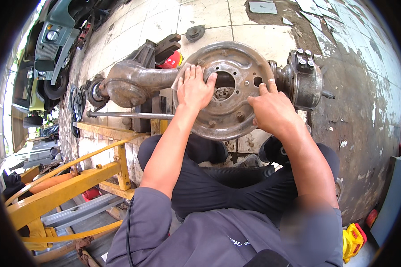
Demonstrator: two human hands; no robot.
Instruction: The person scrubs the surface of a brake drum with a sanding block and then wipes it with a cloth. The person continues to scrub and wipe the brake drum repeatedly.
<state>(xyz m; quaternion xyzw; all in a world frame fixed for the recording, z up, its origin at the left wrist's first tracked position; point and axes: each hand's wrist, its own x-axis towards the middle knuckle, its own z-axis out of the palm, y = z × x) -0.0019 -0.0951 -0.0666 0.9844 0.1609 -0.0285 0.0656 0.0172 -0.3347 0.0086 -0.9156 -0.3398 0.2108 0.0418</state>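
Note:
A round, dished metal brake backing plate [223, 122] with a large centre hole and several smaller holes is in front of me, above my knees. My left hand [194, 89] lies flat on its left side, fingers stretched out, pressing a thin pale sheet [175, 84] that shows at the rim. I cannot make out whether the sheet is cloth or sandpaper. At the right rim, my right hand [273, 109] holds the plate, two fingers reaching over its face near an oblong hole. Behind the plate runs a vehicle axle [162, 78], partly hidden by it.
The axle's bulged housing [122, 84] lies left, its hub [307, 82] right. A long metal rod [131, 115] and yellow metal frame [84, 180] are left of me. A small round part [194, 33] sits on the tiled floor. A yellow container [353, 242] stands lower right; a parked vehicle [49, 44] is upper left.

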